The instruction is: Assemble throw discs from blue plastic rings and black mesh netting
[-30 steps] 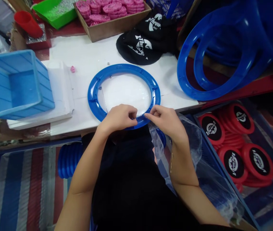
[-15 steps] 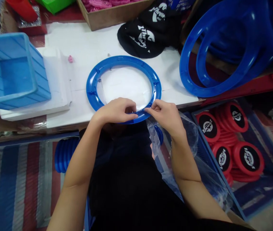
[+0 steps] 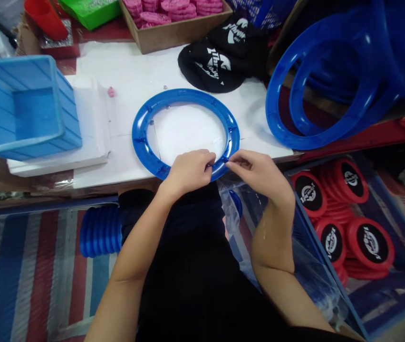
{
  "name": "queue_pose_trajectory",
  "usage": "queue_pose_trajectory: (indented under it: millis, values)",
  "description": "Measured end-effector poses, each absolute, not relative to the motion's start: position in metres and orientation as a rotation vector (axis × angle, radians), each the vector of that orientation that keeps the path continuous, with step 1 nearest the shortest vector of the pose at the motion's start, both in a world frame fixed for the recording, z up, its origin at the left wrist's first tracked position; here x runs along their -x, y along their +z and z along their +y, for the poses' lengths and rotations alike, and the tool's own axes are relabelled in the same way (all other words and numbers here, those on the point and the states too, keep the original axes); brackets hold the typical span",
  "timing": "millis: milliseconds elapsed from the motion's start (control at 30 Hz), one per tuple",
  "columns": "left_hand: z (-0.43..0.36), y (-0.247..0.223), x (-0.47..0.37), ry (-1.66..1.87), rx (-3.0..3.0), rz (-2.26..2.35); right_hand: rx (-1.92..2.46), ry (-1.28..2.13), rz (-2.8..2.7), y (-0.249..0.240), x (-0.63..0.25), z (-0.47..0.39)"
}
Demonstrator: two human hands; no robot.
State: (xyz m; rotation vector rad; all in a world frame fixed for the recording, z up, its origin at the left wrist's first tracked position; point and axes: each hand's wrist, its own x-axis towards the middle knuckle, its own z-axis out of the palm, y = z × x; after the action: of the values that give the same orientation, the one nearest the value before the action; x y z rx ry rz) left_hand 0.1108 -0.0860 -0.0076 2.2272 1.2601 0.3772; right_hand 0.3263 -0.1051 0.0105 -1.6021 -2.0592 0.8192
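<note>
A blue plastic ring (image 3: 140,139) lies on the white work surface (image 3: 124,61), its channelled side up. My left hand (image 3: 193,170) is closed on the ring's near edge, fingers curled over the inner rim. Just to its right, my right hand (image 3: 252,168) pinches at the ring's near right part, thumb and forefinger together; whatever is between those fingertips is too small to make out. Small metal balls (image 3: 151,122) sit at and beyond the ring's left side. A small pink piece (image 3: 111,91) lies farther left.
A light blue bin (image 3: 70,114) stands at left. Behind are a cardboard box (image 3: 184,33) of pink pieces and black printed fabric discs (image 3: 206,71). More blue rings (image 3: 274,104) lean at right, above a crate of red discs (image 3: 370,242).
My left hand has slid right along the ring's near edge, closer to my right hand. My right wrist is bent more, its elbow drawn in. The view has shifted slightly.
</note>
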Motion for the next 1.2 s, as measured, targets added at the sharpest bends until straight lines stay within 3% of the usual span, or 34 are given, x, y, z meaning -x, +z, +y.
queue_pose_trajectory:
  millis: [167, 567, 800, 1200]
  values:
    - [-0.082, -0.007, -0.109, 0.404, -2.176, 1.206, 1.489, 0.509, -2.104, 0.01, -0.322, -0.094]
    - [-0.082, 0.0, -0.107, 0.319, -2.255, 1.115, 1.651, 0.5, -1.939, -0.019, -0.318, -0.103]
    - [-0.1, 0.009, -0.129, 0.133, -2.332, 1.323, 1.769, 0.509, -1.911, -0.012, -0.296, -0.126]
    - [-0.086, -0.011, -0.1, 0.392, -2.279, 1.034, 2.005, 0.521, -1.8, -0.003, -0.279, -0.136]
